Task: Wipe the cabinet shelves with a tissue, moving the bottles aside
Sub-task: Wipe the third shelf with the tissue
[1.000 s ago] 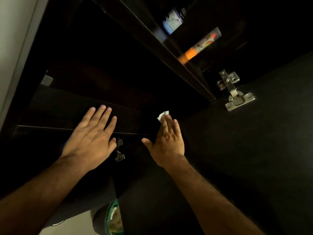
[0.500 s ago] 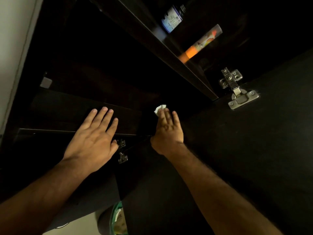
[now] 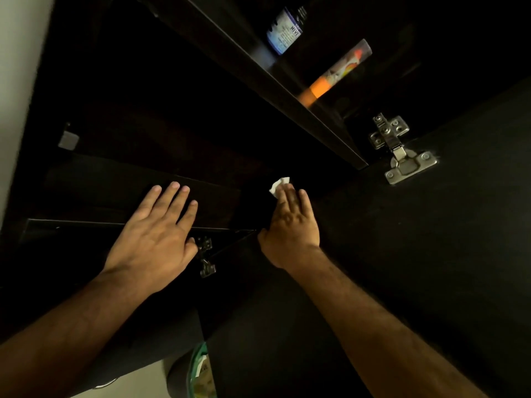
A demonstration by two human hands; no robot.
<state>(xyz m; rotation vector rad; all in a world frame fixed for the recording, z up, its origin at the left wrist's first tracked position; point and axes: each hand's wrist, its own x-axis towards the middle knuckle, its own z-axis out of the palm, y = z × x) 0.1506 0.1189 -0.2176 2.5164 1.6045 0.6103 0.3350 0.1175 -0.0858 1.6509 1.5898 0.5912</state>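
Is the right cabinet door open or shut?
Open. The door swings out toward the camera, its hinge unfolded and its inner face showing, with bottles visible inside.

We see our left hand (image 3: 155, 237) flat on the lower shelf (image 3: 86, 193), our right hand (image 3: 290, 225) to its right, over a tissue (image 3: 278, 185). On the upper shelf (image 3: 287, 87), a bottle (image 3: 286, 33) sits left of a tube (image 3: 339, 71); a hinge (image 3: 402, 147) lies right.

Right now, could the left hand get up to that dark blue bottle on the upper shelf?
Probably yes. The left hand lies flat and holds nothing, and the blue bottle stands at the open front of the upper shelf with nothing before it. The arm would have to stretch well upward.
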